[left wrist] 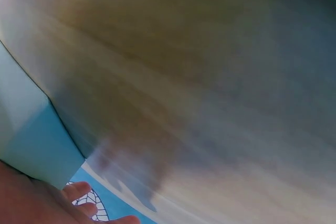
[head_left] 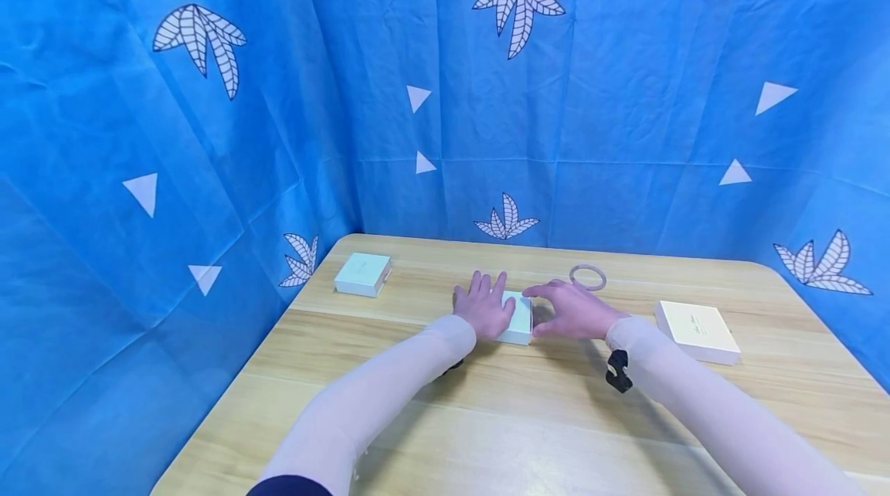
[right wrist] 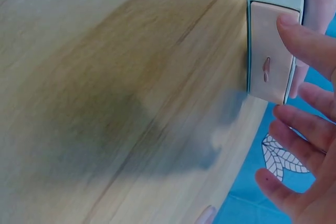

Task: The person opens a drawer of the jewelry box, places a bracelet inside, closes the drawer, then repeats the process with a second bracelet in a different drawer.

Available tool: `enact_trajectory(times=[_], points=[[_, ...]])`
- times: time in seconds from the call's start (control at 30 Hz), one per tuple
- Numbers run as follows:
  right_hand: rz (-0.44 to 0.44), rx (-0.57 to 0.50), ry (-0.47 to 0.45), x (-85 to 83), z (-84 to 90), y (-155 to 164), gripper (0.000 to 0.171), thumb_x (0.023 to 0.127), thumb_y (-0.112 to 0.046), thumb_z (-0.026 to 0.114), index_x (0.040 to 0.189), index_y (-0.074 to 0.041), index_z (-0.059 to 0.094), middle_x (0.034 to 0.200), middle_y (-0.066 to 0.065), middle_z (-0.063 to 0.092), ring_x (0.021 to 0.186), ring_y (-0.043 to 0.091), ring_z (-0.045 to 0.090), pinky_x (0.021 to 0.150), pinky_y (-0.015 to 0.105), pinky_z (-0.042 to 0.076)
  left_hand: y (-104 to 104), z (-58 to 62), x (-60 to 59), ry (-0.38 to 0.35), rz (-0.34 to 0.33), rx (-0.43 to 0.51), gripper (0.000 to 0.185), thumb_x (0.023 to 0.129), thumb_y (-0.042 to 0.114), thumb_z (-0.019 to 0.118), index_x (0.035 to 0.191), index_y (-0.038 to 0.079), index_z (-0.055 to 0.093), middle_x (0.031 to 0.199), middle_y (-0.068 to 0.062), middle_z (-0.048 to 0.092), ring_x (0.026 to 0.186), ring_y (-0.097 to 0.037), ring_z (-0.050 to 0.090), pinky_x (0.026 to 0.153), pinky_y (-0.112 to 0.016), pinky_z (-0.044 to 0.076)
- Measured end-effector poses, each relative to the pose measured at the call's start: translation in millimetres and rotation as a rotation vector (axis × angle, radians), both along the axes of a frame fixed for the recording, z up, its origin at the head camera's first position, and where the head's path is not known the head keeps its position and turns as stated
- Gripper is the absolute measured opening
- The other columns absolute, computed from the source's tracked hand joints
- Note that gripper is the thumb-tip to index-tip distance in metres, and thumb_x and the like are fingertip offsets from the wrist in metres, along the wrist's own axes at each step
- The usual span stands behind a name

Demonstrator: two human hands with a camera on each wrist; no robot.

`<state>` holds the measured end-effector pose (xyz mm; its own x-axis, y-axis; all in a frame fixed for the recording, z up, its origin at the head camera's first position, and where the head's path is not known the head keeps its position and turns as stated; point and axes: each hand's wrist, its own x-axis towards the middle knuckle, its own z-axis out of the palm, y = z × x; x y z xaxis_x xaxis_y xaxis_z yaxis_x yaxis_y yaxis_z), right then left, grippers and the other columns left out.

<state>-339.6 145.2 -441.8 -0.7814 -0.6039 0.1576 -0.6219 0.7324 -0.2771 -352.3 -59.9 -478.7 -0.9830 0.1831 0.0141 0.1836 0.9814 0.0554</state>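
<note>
A small pale green drawer box (head_left: 516, 320) lies on the table between both hands. My left hand (head_left: 483, 307) rests flat over its left part, fingers spread, hiding much of the lid. At the box's right end is my right hand (head_left: 574, 311), thumb and fingers apart. The right wrist view shows the pale drawer front (right wrist: 268, 48) flush in its sleeve, with a small ribbon pull (right wrist: 266, 70). There the thumb overlaps the drawer front's edge, while the other fingers are loosely extended. In the left wrist view, part of the box (left wrist: 39, 140) appears beside the hand.
Another pale green box (head_left: 362, 273) stands at the table's back left. A cream box (head_left: 698, 331) with small lettering lies on the right, beyond the right forearm. Behind the right hand lies a pinkish ring (head_left: 588, 276). A blue patterned curtain (head_left: 480, 110) hangs behind the wooden table (head_left: 501, 419).
</note>
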Motion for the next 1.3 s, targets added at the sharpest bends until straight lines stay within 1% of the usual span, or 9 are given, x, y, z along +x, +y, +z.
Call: enact_trajectory(times=[0.23, 0.37, 0.53, 0.7, 0.9, 1.07, 1.2, 1.3], points=[[0.017, -0.001, 0.043, -0.2, -1.7, -1, 0.074, 0.075, -0.043, 0.086, 0.139, -0.015, 0.061, 0.135, 0.009, 0.065, 0.127, 0.036, 0.057, 0.106, 0.065, 0.040, 0, 0.4, 0.1, -0.015, 0.006, -0.005, 0.066, 0.104, 0.058, 0.014, 0.164, 0.031, 0.006, 0.168, -0.006, 0.021, 0.157, -0.028, 0.009, 0.118, -0.066, 0.021], [0.029, 0.000, 0.072, -0.3, -3.6, -1, 0.073, 0.076, -0.045, 0.085, 0.139, -0.015, 0.061, 0.135, 0.008, 0.066, 0.126, 0.037, 0.057, 0.104, 0.064, 0.042, 0, 1.2, 1.4, -0.016, 0.003, -0.003, 0.066, 0.104, 0.058, 0.013, 0.164, 0.031, 0.006, 0.169, -0.006, 0.020, 0.157, -0.028, 0.008, 0.118, -0.066, 0.021], [0.032, -0.006, 0.078, 0.3, -4.6, -1, 0.072, 0.077, -0.045, 0.085, 0.138, -0.013, 0.061, 0.136, 0.009, 0.065, 0.128, 0.037, 0.057, 0.106, 0.064, 0.041, 0, 2.5, 2.9, -0.013, 0.000, 0.008, 0.066, 0.104, 0.058, 0.015, 0.164, 0.030, 0.008, 0.168, -0.006, 0.021, 0.157, -0.028, 0.010, 0.119, -0.065, 0.021], [0.032, 0.012, 0.093, 0.3, -5.7, 1, 0.073, 0.077, -0.047, 0.084, 0.138, -0.014, 0.061, 0.136, 0.010, 0.065, 0.128, 0.037, 0.057, 0.105, 0.066, 0.041, 0, 4.7, 4.3, -0.010, -0.015, 0.010, 0.067, 0.104, 0.058, 0.015, 0.164, 0.028, 0.009, 0.168, -0.008, 0.021, 0.157, -0.030, 0.011, 0.118, -0.066, 0.022], [0.039, 0.016, 0.087, 0.4, -2.9, 1, 0.076, 0.076, -0.047, 0.084, 0.140, -0.015, 0.059, 0.137, 0.010, 0.064, 0.127, 0.037, 0.057, 0.105, 0.064, 0.043, 0, 6.2, 3.6, -0.019, -0.018, -0.033, 0.067, 0.104, 0.059, 0.011, 0.164, 0.028, 0.005, 0.169, -0.007, 0.019, 0.157, -0.029, 0.010, 0.118, -0.066, 0.020], [0.037, 0.018, 0.076, 1.3, 2.2, 2, 0.078, 0.075, -0.044, 0.086, 0.142, -0.015, 0.058, 0.140, 0.009, 0.062, 0.127, 0.038, 0.056, 0.104, 0.063, 0.044, -1, 11.4, 6.0, -0.009, -0.034, -0.057, 0.067, 0.104, 0.058, 0.012, 0.164, 0.027, 0.009, 0.168, -0.008, 0.023, 0.157, -0.029, 0.013, 0.118, -0.067, 0.021], [0.032, 0.008, 0.046, 2.6, 6.3, 2, 0.079, 0.074, -0.043, 0.087, 0.142, -0.016, 0.057, 0.142, 0.010, 0.060, 0.129, 0.039, 0.055, 0.105, 0.063, 0.043, -2, 14.4, 7.2, -0.022, -0.043, -0.074, 0.068, 0.104, 0.058, 0.012, 0.164, 0.025, 0.009, 0.167, -0.009, 0.024, 0.156, -0.029, 0.014, 0.118, -0.067, 0.022], [0.035, 0.003, 0.040, 3.3, 8.4, 1, 0.078, 0.074, -0.043, 0.087, 0.142, -0.017, 0.058, 0.143, 0.010, 0.059, 0.129, 0.039, 0.054, 0.104, 0.062, 0.044, -3, 15.7, 7.2, -0.036, -0.043, -0.084, 0.068, 0.104, 0.058, 0.013, 0.164, 0.025, 0.010, 0.167, -0.008, 0.024, 0.156, -0.028, 0.014, 0.118, -0.064, 0.022]])
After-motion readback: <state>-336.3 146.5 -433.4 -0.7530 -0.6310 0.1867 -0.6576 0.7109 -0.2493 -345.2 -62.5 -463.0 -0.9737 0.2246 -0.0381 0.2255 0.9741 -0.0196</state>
